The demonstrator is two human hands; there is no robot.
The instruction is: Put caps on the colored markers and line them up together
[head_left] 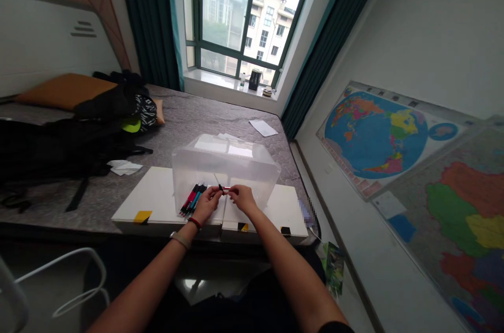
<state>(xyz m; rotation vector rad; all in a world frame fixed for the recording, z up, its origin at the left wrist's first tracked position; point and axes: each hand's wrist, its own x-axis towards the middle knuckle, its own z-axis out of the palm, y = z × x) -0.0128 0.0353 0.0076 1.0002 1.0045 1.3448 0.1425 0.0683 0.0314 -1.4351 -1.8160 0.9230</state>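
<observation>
My left hand (208,204) is closed, its fingertips pinching a pen (226,188) with a red part and a black part. From that black part a thin pale stick points up and away; its exact kind is too small to tell. The fingers of my right hand (243,198) are closed on the red end of the same pen, so both hands meet there. Several pens (191,198) in red, black and blue lie in a bunch beside my left hand, partly covered by it. Just behind the hands stands a translucent plastic box (226,159), lying on its side.
Two white boxes (155,191) form the work surface on a grey mattress (189,112). A crumpled tissue (124,167) and black bags (51,154) lie to the left, a white paper (263,128) at the back. A map (378,133) hangs on the right wall.
</observation>
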